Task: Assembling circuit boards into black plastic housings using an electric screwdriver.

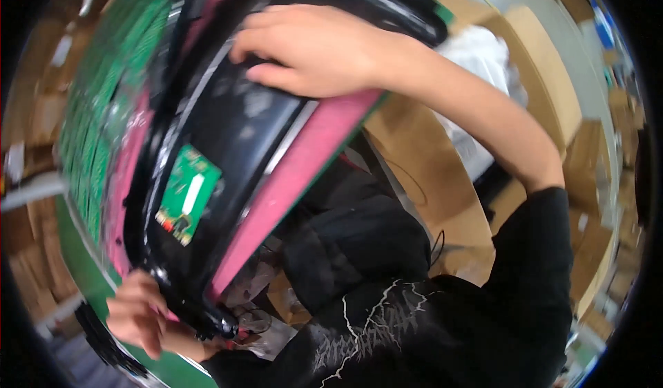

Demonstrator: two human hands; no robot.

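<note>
- Stacked cardboard cartons (41,250) are noted along the left background, and an open cardboard box (438,174) is placed to the right of the person, with a white plastic bag (476,56) inside it.
- On the left, a green ribbed stack (103,118) is seen under transparent wrapping, which is presumably kept on for protection. Part of a green table surface (173,371) is visible at the lower left.
- A long, glossy black housing (238,136) is located in front of the person, slanted from upper right to lower left. A green circuit board (190,191) is positioned on its lower half, facing up.
- Pink sheeting (297,167) is exposed along both long sides of the housing; it is probably laid underneath as padding against scratches.
- The right hand (311,49) is set palm down over the upper part of the housing, fingers bent and thumb apart, apparently to steady it. Whether an edge is gripped cannot be told.
- The left hand (138,312) is held half curled beside the lower left end of the housing. Contact cannot be confirmed, as blur is present; support of that end may be intended.
</note>
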